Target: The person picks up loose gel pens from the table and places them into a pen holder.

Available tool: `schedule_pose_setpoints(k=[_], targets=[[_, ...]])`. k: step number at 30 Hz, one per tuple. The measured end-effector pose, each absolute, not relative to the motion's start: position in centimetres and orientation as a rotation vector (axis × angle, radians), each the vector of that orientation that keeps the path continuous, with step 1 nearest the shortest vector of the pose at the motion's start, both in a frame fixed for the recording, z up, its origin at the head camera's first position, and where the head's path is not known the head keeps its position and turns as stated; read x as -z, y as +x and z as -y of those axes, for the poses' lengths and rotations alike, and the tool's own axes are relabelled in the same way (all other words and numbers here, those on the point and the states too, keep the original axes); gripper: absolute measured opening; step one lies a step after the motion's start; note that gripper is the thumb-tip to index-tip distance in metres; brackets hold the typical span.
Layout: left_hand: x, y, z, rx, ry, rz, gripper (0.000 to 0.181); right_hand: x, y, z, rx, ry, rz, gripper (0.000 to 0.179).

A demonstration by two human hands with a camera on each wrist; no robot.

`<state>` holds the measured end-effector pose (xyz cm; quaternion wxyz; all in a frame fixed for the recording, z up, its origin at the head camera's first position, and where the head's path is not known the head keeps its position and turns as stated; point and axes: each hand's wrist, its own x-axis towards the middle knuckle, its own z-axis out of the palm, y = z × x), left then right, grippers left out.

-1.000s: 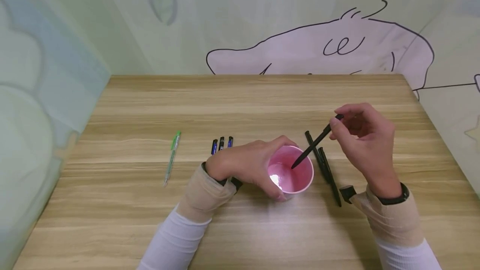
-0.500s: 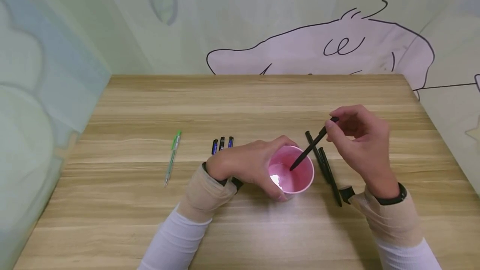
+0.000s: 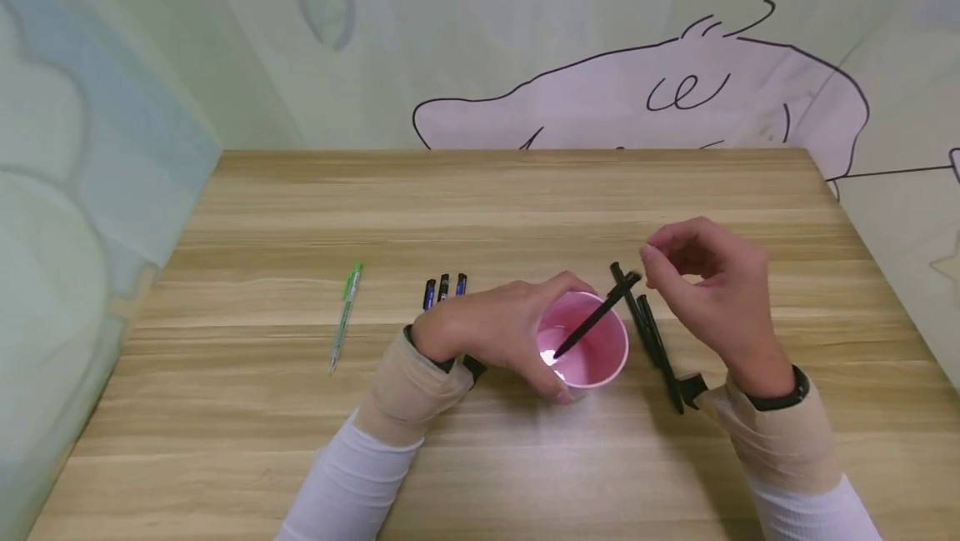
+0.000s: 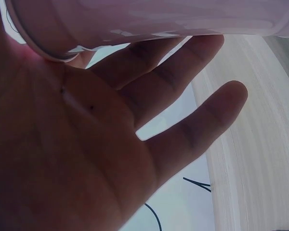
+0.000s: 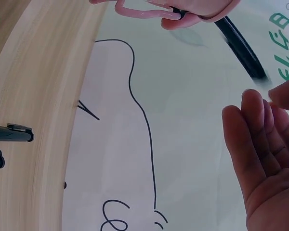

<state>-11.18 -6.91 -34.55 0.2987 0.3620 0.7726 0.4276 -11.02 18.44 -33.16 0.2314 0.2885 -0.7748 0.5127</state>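
My left hand (image 3: pixel 510 328) grips a pink cup (image 3: pixel 611 362), with the thumb on the near side and fingers round the far side. In the left wrist view, the cup's pale wall (image 4: pixel 183 17) lies along the fingers, one of them standing off it. A black pen (image 3: pixel 596 320) slants in the cup, its upper end over the right rim. My right hand (image 3: pixel 708 287) hovers just right of that end, thumb and index finger close together and holding nothing. The right wrist view shows the pen (image 5: pixel 241 48), blurred at its end, apart from the right hand (image 5: pixel 269 149).
Two black pens (image 3: pixel 662 358) lie on the wooden table (image 3: pixel 480 216) right of the cup. Three pens (image 3: pixel 443 286) with dark ends lie partly hidden behind my left wrist. Farther left is a clear pen with a green top (image 3: pixel 345 316). A printed wall stands behind.
My right hand has shifted slightly left and released the black pen. The pen has dropped lower into the cup. My left hand and the cup have stayed put.
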Motion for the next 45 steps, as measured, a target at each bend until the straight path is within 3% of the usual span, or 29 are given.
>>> schedule_pose_setpoints(k=[45], targets=[[34.50, -11.26, 6.88, -1.113, 0.984, -2.089, 0.088, 33.44, -11.18, -18.53, -1.158, 0.872, 2.381, 0.021]])
